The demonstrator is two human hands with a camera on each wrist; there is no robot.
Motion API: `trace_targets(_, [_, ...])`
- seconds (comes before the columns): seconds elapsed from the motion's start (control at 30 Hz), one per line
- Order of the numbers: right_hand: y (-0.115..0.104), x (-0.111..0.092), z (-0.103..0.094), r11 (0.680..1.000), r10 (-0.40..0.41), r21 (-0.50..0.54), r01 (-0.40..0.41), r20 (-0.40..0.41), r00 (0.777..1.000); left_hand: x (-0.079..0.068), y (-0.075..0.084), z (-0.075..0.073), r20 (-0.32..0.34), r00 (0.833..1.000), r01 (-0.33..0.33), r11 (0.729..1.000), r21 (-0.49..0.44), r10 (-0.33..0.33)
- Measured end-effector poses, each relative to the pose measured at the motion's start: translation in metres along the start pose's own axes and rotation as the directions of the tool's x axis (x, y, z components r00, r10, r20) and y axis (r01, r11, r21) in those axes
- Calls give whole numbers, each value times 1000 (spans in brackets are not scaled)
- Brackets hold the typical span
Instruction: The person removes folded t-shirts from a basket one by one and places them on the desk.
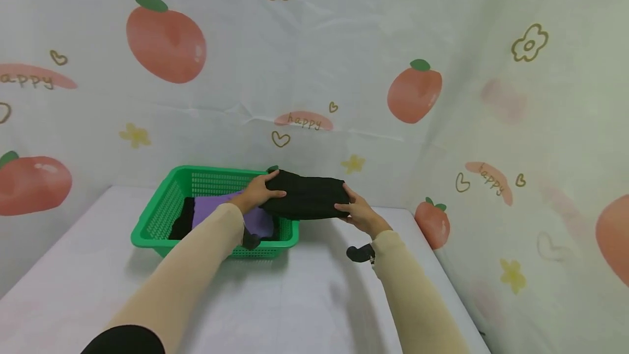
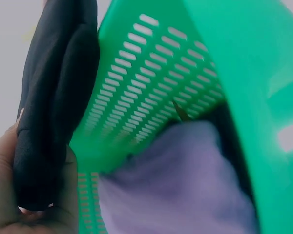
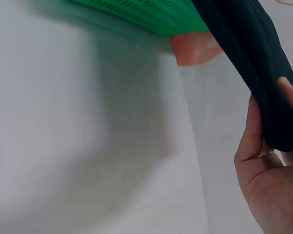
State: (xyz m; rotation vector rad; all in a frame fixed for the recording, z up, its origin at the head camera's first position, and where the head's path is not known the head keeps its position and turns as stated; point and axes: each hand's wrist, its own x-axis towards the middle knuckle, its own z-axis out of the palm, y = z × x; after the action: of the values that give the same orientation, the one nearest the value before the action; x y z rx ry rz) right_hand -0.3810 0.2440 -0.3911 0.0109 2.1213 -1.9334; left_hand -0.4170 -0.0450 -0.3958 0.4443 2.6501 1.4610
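Nearest, at the lower left and well short of the grip, a dark rounded shape [image 1: 125, 340], cut off by the frame and too unclear to name. Reaching forward past it, a left sleeve [image 1: 196, 269] and a right sleeve [image 1: 417, 294], both cream, with a dark curved piece [image 1: 360, 254] jutting inward at the right wrist.

Beyond the cuffs, clamped at both ends and raised off the table: a folded black cloth [image 1: 312, 198], spanning sideways from one grip to the other. Pinched at its left end by the left hand [image 1: 256, 193], thumb on one face and fingers on the other; held the same way at its right end by the right hand [image 1: 362, 212]. Seen from the left wrist as thick, soft layers.

Below the grip, a white table covering [image 1: 295, 310] with a soft grey shadow [image 3: 132, 107]. Beneath and left of the left hand, a green plastic basket [image 1: 221, 179] with slotted walls, partly hidden at its right end by the folded black cloth. Inside, a purple cloth [image 1: 203, 207], with dark fabric [image 1: 183, 220] along its left edge.

Farthest, beyond both hands, a white backdrop [image 1: 334, 53] printed with red fruit [image 1: 167, 42], flowers, hearts and the word "happy".
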Motion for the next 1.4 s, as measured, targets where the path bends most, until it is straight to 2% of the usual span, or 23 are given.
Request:
trace_targets(0.1, [0,0,-9,1000,1,-11,-2,-4,1000,4,8,6,-3,1000,-2,1000,-12,2])
trace_targets(0.23, [1,-1,-22,1000,2,-4,-2,-26,1000,10,21,16,-17,1000,3,1000,29,-2])
trace_targets(0.37, [1,-7,-36,999,-32,-30,32,-20,999,17,34,27,-27,999,27,998,50,-26])
trace_targets(0.47, [0,-12,-45,998,-50,-46,49,-9,999,21,41,36,-34,999,41,997,65,-39])
trace_targets(0.57, [-1,-15,-53,998,-33,-53,32,-28,999,25,45,44,-34,999,44,998,55,-42])
trace_targets(0.7, [0,-15,-62,999,-5,-35,3,-61,998,28,51,56,-38,997,72,997,-6,-72])
trace_targets(0.93, [5,-15,-74,1000,5,-16,-6,-70,998,30,59,82,-65,989,124,982,-140,-134])
trace_targets(1.17, [22,-14,-85,999,7,-37,-11,-97,995,30,54,108,-101,979,160,975,-155,-176])
trace_targets(1.4, [34,-17,-94,999,7,-51,-15,-141,990,25,53,131,-119,974,162,958,-236,-194])
